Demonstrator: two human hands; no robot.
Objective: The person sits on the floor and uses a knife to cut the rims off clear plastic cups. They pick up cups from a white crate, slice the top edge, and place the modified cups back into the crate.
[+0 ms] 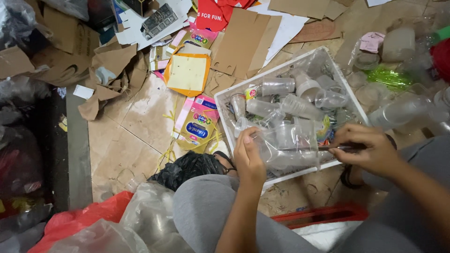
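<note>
The white crate [361,110] of clear bottles sits on the floor [136,126] between the knees. The left hand [248,157] grips a clear plastic cup [290,145] over it; the right hand [370,150] pinches a thin blade [323,148] against it. The blade could slip toward the fingers. Scattered cardboard [243,40] and a black bag [190,168] crowd around.

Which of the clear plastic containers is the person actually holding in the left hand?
The clear plastic container at the near edge of the white crate, gripped by the left hand. The other clear cups and bottles lie loose in the crate, untouched; the right hand holds a thin blade against it.
</note>
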